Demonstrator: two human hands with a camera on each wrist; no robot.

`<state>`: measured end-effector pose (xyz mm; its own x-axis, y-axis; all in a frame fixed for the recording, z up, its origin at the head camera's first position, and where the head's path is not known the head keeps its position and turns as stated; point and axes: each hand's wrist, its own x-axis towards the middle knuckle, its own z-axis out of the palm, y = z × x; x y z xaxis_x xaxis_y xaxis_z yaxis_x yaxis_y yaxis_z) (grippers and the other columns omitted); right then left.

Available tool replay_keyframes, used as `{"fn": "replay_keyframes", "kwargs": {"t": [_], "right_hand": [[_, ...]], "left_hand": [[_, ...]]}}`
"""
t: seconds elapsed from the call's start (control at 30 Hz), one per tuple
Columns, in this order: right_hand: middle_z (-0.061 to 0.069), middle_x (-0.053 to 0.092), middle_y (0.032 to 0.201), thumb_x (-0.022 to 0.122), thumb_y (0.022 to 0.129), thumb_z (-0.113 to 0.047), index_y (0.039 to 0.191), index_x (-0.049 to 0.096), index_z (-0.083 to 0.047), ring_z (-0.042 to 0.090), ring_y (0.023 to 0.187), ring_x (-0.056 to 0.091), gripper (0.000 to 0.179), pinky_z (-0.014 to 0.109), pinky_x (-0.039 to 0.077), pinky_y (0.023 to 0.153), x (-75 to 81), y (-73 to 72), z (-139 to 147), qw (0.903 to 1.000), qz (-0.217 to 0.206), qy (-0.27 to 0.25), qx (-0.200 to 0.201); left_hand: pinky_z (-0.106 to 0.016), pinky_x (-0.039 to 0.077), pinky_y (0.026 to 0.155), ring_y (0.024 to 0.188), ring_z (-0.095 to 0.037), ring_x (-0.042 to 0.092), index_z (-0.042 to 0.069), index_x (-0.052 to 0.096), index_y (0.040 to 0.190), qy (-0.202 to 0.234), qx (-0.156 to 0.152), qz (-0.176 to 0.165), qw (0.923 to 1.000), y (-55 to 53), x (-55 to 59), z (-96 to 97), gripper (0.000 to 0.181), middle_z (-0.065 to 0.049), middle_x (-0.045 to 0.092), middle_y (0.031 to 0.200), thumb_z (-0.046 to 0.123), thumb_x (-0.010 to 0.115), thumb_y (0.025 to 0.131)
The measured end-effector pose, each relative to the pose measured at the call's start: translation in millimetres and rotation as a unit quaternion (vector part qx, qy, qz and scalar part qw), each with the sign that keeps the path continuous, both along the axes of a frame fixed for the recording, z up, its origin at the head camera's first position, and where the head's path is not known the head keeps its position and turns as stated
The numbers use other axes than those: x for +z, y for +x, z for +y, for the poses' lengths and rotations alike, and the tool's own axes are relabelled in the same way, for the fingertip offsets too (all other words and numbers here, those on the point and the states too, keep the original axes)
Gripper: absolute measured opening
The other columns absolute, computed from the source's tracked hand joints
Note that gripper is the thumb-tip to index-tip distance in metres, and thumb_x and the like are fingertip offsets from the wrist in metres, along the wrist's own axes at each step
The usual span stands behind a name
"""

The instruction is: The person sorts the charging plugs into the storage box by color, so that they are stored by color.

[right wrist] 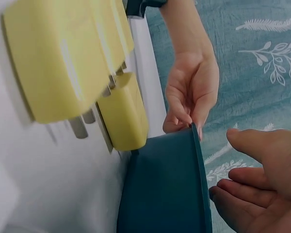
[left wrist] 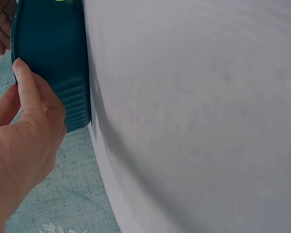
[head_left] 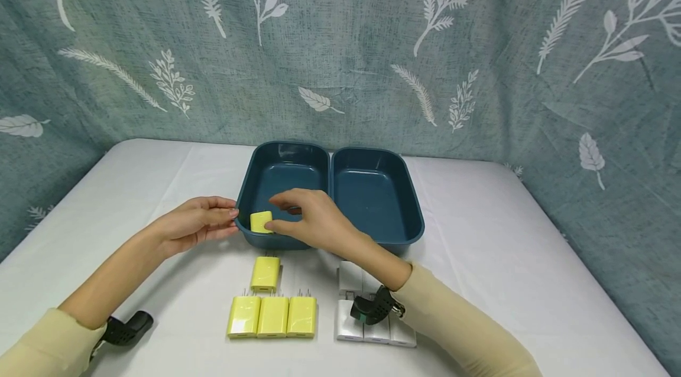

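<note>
Two dark teal bins stand side by side: a left bin (head_left: 287, 173) and a right bin (head_left: 372, 200). My left hand (head_left: 199, 224) pinches the left bin's rim at its near left corner, fingers against the outer wall in the left wrist view. One yellow plug-in charger (head_left: 260, 221) lies inside the left bin by that corner. Over the same bin is my right hand (head_left: 314, 220), its thumb close to the charger. In the right wrist view the right hand (right wrist: 262, 179) has thumb and fingers spread apart with nothing between them.
In front of the left bin stand several yellow chargers (head_left: 272, 317), one (head_left: 265, 274) ahead of a row. Several white chargers (head_left: 349, 321) lie below my right forearm, partly hidden. A leaf-patterned curtain (head_left: 340, 52) hangs behind the white table (head_left: 479, 235).
</note>
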<state>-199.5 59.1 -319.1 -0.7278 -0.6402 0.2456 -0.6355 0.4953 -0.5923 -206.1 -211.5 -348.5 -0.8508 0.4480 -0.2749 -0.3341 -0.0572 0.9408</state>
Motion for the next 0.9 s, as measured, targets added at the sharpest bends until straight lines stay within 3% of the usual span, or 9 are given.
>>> {"fn": "replay_keyframes", "kwargs": {"t": [0.23, 0.43, 0.6, 0.8, 0.9], "right_hand": [[0.001, 0.067, 0.123, 0.076, 0.090, -0.028, 0.127, 0.066, -0.010, 0.015, 0.109, 0.063, 0.043, 0.023, 0.053, 0.091, 3.3, 16.1, 8, 0.9995, 0.028, -0.006, 0.013], [0.001, 0.066, 0.125, 0.076, 0.090, -0.031, 0.129, 0.064, -0.009, 0.014, 0.115, 0.061, 0.046, 0.030, 0.053, 0.095, 4.2, 28.4, 13, 0.9990, 0.031, -0.016, 0.028], [0.001, 0.066, 0.125, 0.077, 0.089, -0.029, 0.128, 0.065, -0.010, 0.010, 0.115, 0.060, 0.045, 0.029, 0.053, 0.094, 4.1, 35.3, 17, 0.9981, 0.046, -0.027, 0.032], [-0.003, 0.063, 0.129, 0.076, 0.090, -0.032, 0.130, 0.064, -0.014, 0.007, 0.119, 0.057, 0.046, 0.031, 0.056, 0.090, 4.3, 43.7, 22, 0.9991, 0.022, -0.017, 0.032], [-0.003, 0.063, 0.130, 0.075, 0.090, -0.032, 0.131, 0.063, -0.013, 0.007, 0.121, 0.055, 0.047, 0.031, 0.053, 0.097, 3.6, 47.9, 24, 0.9991, 0.014, -0.010, 0.039]], "left_hand": [[-0.027, 0.056, 0.089, 0.093, -0.016, 0.068, -0.013, 0.032, 0.134, 0.001, 0.003, -0.003, 1.0000, -0.8, -0.9, -0.1, 0.043, -0.011, 0.059, 0.104, 0.005, 0.055, 0.102], [-0.028, 0.056, 0.090, 0.093, -0.016, 0.068, -0.013, 0.031, 0.134, -0.001, 0.006, -0.004, 1.0000, -1.1, -2.3, -0.7, 0.043, -0.011, 0.059, 0.104, 0.005, 0.054, 0.102], [-0.028, 0.056, 0.090, 0.094, -0.016, 0.068, -0.013, 0.031, 0.135, -0.001, 0.004, -0.006, 1.0000, -1.7, -3.9, -1.0, 0.045, -0.011, 0.059, 0.105, 0.006, 0.055, 0.102], [-0.028, 0.057, 0.089, 0.092, -0.016, 0.068, -0.012, 0.031, 0.135, 0.001, 0.009, -0.011, 0.9999, -2.2, -3.2, -0.9, 0.045, -0.010, 0.059, 0.103, 0.006, 0.055, 0.102], [-0.028, 0.057, 0.089, 0.092, -0.016, 0.068, -0.013, 0.030, 0.136, -0.001, 0.011, -0.011, 0.9999, -1.7, -2.5, -0.8, 0.046, -0.010, 0.059, 0.103, 0.005, 0.055, 0.102]]}}
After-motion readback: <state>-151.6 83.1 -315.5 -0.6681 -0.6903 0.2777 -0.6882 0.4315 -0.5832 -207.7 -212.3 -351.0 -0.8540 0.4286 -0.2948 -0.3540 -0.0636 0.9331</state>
